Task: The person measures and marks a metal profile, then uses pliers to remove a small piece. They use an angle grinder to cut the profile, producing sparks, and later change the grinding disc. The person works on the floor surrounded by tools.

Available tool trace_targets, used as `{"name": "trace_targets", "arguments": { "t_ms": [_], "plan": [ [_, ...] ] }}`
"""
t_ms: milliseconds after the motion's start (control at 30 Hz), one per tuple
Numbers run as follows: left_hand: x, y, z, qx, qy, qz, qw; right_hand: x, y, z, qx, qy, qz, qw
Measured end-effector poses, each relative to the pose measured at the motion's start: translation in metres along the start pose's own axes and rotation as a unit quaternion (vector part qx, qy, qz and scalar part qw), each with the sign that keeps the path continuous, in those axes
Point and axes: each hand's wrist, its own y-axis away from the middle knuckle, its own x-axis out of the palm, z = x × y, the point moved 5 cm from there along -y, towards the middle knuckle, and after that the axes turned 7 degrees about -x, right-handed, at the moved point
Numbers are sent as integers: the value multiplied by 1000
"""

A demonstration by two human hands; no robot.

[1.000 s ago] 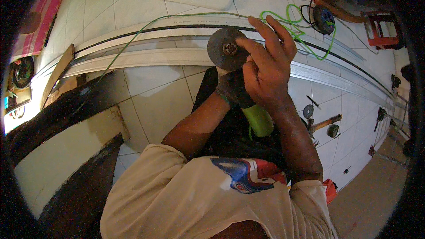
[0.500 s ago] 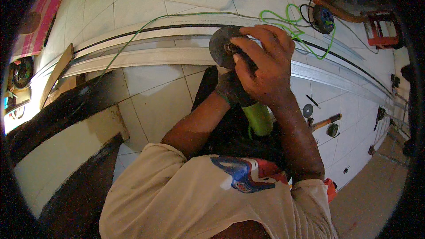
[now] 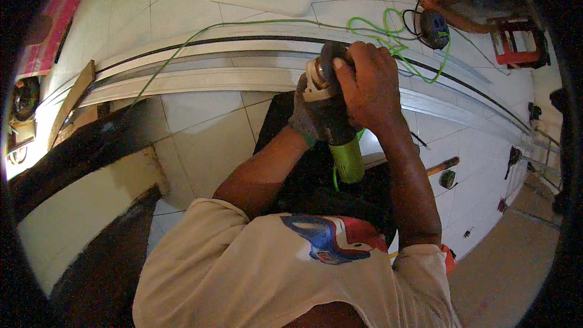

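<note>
An angle grinder (image 3: 348, 161) with a green body and grey metal head is held upright in front of my chest. My left hand (image 3: 300, 118), in a grey glove, is closed around the grinder just below its head. My bare right hand (image 3: 375, 88) grips the dark grinding disc (image 3: 331, 64) at the tool's top, thumb on the near side and fingers curled over the far side. The disc is turned nearly edge-on, and my right hand covers much of it. A green cord hangs from the grinder's lower end.
Long metal profiles (image 3: 200, 79) lie across the tiled floor beyond my hands. A green cable (image 3: 388, 30) runs over them to a round black-and-blue socket reel (image 3: 434, 29). To the right lie a hammer (image 3: 443, 166) and a green roll (image 3: 447, 178). A wooden board (image 3: 74, 104) leans at left.
The grinder has turned, so its disc shows edge-on instead of face-on. My right hand has moved from the disc's centre to its side, and the grinder's head now shows.
</note>
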Motion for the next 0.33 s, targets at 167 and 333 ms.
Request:
{"name": "trace_targets", "arguments": {
  "t_ms": [167, 333],
  "plan": [
    [23, 9, 3, -187, 337, 83, 919, 6, 22, -36, 94, -33, 27, 995],
    [32, 19, 5, -285, 349, 149, 880, 15, 47, -64, 234, -120, 39, 964]
  ]
}}
